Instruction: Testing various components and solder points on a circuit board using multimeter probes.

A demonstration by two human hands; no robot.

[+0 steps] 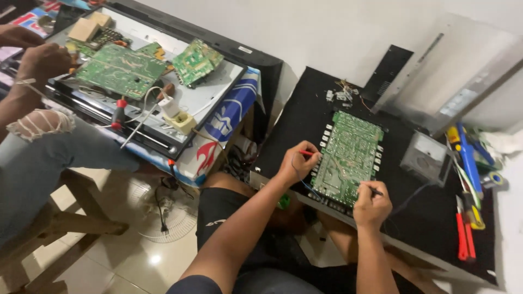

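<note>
A green circuit board [348,155] lies on a black panel [305,117] across my lap. At the board's left edge my left hand [297,162] pinches a red test probe [308,153]. My right hand [371,204] grips a black test probe [376,191] whose tip touches the board's lower right corner. Thin leads run from both probes down under my hands.
A grey meter box [426,159] sits right of the board, with screwdrivers and pliers [467,179] beyond it. At left, another person's hands [38,60] work over a dismantled flat screen [180,103] carrying green boards [122,69]. A wooden stool [54,223] stands on the tiled floor.
</note>
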